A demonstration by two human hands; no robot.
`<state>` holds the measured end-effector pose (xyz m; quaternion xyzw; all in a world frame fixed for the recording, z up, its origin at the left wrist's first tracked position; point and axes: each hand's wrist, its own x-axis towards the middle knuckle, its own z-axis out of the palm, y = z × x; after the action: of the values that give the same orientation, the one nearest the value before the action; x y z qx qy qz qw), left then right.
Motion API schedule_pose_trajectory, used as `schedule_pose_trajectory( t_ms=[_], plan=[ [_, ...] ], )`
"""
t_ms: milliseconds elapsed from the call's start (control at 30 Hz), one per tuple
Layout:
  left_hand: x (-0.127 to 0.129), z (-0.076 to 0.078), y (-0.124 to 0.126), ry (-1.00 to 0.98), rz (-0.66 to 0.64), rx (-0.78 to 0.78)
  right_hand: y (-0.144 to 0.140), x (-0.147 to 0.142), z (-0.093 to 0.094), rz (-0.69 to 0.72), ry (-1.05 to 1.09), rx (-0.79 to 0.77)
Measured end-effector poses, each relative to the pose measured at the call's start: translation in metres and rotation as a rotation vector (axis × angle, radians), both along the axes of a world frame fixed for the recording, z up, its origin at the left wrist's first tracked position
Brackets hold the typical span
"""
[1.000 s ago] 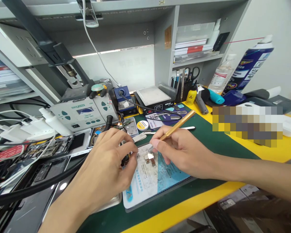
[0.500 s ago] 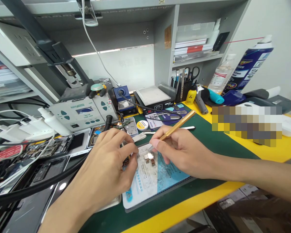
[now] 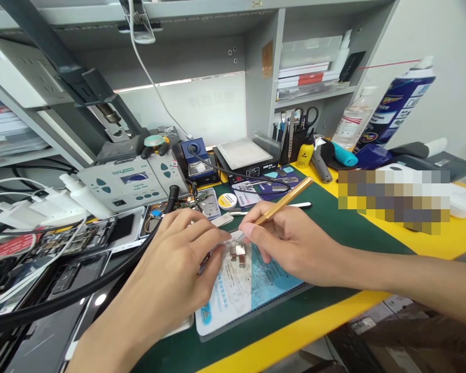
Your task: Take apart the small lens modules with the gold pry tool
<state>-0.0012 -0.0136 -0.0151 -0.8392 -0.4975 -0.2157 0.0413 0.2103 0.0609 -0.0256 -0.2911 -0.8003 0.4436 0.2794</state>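
Note:
My right hand [image 3: 291, 241] grips a slim gold-handled knife [image 3: 285, 200] like a pen, its tip pointing down and left. My left hand [image 3: 182, 259] is curled, thumb and index finger close together beside the knife's tip. What those fingers hold, if anything, is hidden behind them. Just below both hands' fingertips, a small silver and copper-coloured part [image 3: 238, 254] lies on a white and blue printed pad [image 3: 233, 305]. Neither hand appears to touch that part.
A thick black hose [image 3: 81, 300] runs past my left forearm, over phone parts [image 3: 77, 238]. Behind stand a grey hot-air station [image 3: 135, 178], a blue soldering-iron stand [image 3: 196, 155] and a hot plate [image 3: 244, 155]. A round tin [image 3: 227, 200] sits on the green mat [image 3: 345, 223].
My left index finger has stretched right toward the knife's tip. The small metal part has turned and shifted slightly. My right hand has barely moved.

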Motion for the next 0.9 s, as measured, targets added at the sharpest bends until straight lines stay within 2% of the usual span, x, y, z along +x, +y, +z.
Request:
schedule_pose_trajectory(
  t_ms=[267, 900],
  plan=[
    [0.0038, -0.0024, 0.0002, -0.027, -0.049, 0.016, 0.0, -0.0004, 0.0003, -0.015, 0.016, 0.019],
    [0.0048, -0.0048, 0.0015, -0.006, -0.026, -0.003, -0.0004, -0.001, -0.004, -0.072, 0.038, 0.034]
  ],
)
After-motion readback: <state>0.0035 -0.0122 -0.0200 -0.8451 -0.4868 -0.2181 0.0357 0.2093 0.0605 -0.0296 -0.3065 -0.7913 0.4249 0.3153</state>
